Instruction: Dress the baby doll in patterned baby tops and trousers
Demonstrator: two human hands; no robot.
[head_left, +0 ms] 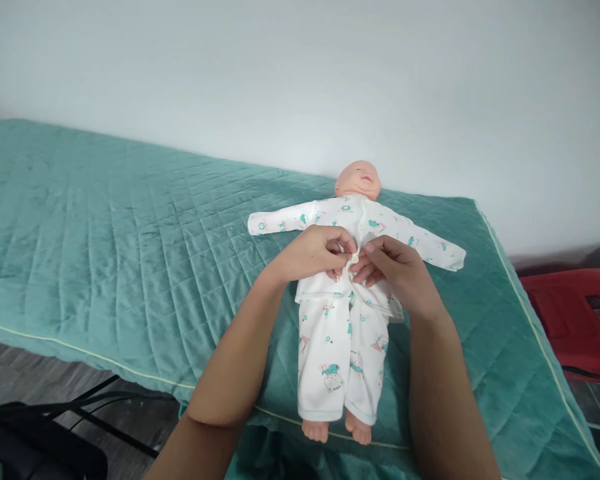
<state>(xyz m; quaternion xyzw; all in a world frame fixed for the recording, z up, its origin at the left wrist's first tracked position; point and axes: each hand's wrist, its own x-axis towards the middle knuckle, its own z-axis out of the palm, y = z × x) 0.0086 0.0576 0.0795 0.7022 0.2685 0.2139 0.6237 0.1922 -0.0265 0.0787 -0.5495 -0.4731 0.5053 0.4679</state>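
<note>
A baby doll (359,179) lies on its back, its head towards the wall and its bare feet towards me. It wears a white printed long-sleeved top (347,210) and matching trousers (325,360). At the middle of the top's front opening, my left hand (323,253) pinches the fabric edge beside a small pale button (355,259). My right hand (393,267) is closed on the opposite edge, its fingertips close to the same button. Whether the button sits in its hole is too small to tell. The doll's sleeves spread out to both sides.
A green quilted cover (130,253) spreads over the bed beneath the doll. Behind it rises a pale wall (280,80). A red plastic object (570,320) stands beyond the right edge. A black bag-like object (35,440) is on the floor at lower left.
</note>
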